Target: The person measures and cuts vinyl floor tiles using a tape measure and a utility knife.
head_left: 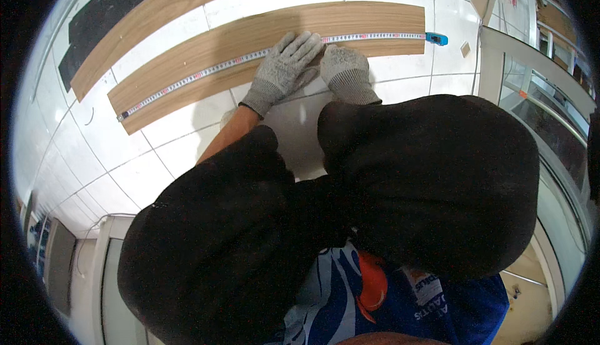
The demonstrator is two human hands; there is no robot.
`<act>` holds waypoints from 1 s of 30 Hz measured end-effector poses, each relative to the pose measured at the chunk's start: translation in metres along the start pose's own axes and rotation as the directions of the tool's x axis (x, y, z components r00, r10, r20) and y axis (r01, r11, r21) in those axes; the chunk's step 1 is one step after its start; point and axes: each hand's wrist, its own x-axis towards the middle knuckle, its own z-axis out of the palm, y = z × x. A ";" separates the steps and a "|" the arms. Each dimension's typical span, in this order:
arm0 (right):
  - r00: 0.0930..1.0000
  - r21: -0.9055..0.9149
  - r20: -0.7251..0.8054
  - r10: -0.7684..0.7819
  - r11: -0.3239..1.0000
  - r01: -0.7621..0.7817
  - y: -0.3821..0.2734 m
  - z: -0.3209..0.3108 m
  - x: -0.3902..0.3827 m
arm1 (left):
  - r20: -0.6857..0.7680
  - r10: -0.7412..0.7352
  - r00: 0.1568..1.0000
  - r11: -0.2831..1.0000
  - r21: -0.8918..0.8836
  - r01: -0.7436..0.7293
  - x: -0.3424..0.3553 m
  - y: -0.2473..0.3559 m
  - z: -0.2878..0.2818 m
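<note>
A wood-look plank (381, 19) lies across the tiled floor in front of my knees. Along its length runs a pulled-out tape measure (219, 67), its metal end at the plank's left end. The blue tape case (437, 39) sits just past the right end. My left hand (286, 64), in a grey knit glove, rests flat on the plank and over the blade, fingers stretched out. Close beside it, my right hand (345, 70), gloved alike, is closed at the plank's near edge by the tape. Whatever its curled fingers hold is hidden.
Another wood-look plank (159, 14) lies beyond, next to a black sheet (112, 7). Glass-paned frames (531, 70) stand at the right, with another frame (112, 282) at lower left. Small offcuts (465, 49) lie on the white tiles (134, 176). My knees are close behind my hands.
</note>
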 end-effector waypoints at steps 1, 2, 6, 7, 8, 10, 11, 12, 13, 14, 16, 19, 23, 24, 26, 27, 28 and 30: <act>1.000 -0.005 0.016 0.001 1.000 -0.001 0.001 0.000 -0.001 | 0.002 0.005 1.000 1.000 0.025 -0.006 0.001 0.000 0.002; 0.999 0.020 0.028 0.019 1.000 -0.019 0.001 -0.002 0.000 | 0.003 0.009 1.000 0.998 0.055 -0.009 0.001 -0.002 0.004; 0.994 0.008 0.102 0.032 0.999 -0.033 0.000 0.003 0.003 | -0.031 -0.009 0.999 0.999 0.053 0.011 -0.001 -0.006 0.013; 0.988 0.034 0.143 0.059 0.997 -0.064 0.000 0.002 0.003 | -0.067 0.002 0.998 1.000 -0.003 -0.003 -0.001 -0.007 0.015; 0.989 0.033 0.139 0.059 0.997 -0.064 0.000 -0.001 0.002 | -0.111 0.013 0.994 0.999 -0.047 -0.018 -0.001 -0.009 0.015; 0.989 0.016 0.147 0.034 0.999 -0.037 -0.001 -0.006 -0.001 | -0.113 0.007 0.994 0.999 -0.049 -0.013 -0.003 -0.007 0.015; 0.989 0.018 0.146 0.038 0.999 -0.041 -0.001 -0.010 -0.001 | -0.108 0.002 0.994 0.998 -0.057 -0.008 -0.001 -0.006 0.013; 0.979 0.014 0.199 0.048 0.999 -0.052 -0.001 -0.014 -0.002 | -0.108 0.009 0.994 0.998 -0.058 -0.015 0.001 -0.006 0.011; 0.966 0.012 0.250 0.060 0.998 -0.065 0.000 -0.016 -0.004 | -0.093 0.010 0.996 0.999 -0.047 -0.015 0.002 -0.005 0.009; 0.969 0.017 0.241 0.057 0.998 -0.063 0.002 -0.013 -0.005 | -0.080 0.007 0.997 1.000 -0.025 -0.009 0.001 -0.003 0.001; 0.978 0.028 0.209 0.024 0.999 -0.030 0.022 0.005 0.000 | -0.073 0.028 0.997 0.999 -0.035 -0.030 0.007 -0.001 0.004; 0.998 0.090 -0.053 0.043 0.995 -0.038 0.054 0.026 -0.002 | -0.048 0.016 0.999 1.000 0.023 -0.015 0.000 -0.005 0.002; 0.910 0.738 0.038 0.414 0.602 -0.305 0.141 -0.028 -0.005 | -0.058 -0.020 0.998 1.000 -0.003 0.020 -0.011 -0.009 -0.001; 0.867 0.650 -0.175 0.467 0.716 -0.255 0.187 -0.016 0.006 | -0.074 -0.070 0.995 0.997 -0.041 0.067 -0.013 -0.009 -0.001; 0.742 0.459 -0.490 0.457 0.859 -0.226 0.267 0.002 0.013 | -0.041 -0.062 0.997 0.997 -0.049 0.060 -0.013 -0.008 -0.015; 0.707 0.450 -0.532 0.466 0.863 -0.229 0.279 -0.005 0.011 | -0.026 -0.107 0.994 0.993 -0.051 0.105 -0.019 -0.011 -0.022; 0.668 0.441 -0.573 0.475 0.866 -0.238 0.292 -0.013 0.005 | -0.067 -0.124 0.990 0.991 -0.061 0.120 -0.025 -0.016 -0.023; 0.727 0.364 -0.527 0.440 0.890 -0.275 0.310 -0.024 0.007 | -0.072 -0.159 0.985 0.987 0.017 0.161 -0.042 -0.025 -0.029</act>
